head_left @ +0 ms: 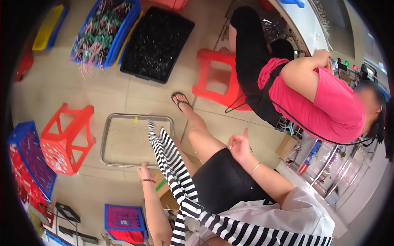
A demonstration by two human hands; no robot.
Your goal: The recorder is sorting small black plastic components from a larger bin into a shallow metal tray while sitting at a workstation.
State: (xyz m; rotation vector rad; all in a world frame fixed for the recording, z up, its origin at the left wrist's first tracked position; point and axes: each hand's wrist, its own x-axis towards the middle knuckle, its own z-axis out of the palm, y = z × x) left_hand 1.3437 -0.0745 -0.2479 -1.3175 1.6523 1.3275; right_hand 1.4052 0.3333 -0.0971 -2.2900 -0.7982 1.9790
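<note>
Remotely, I see striped cloth point(185, 180) partly hiding one metal-rimmed tray point(123, 115) at nine o'clock; left hand point(144, 172) pinches its near rim, right hand point(241, 149) half-open; two red stools point(61, 156).

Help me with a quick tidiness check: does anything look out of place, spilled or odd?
Yes: at the upper left, pink wires hang over the lower end of the blue bin, which looks untidy because the rest lie inside. Whether they reach the floor is unclear. The tray in the left hand shows no obvious damage.
</note>
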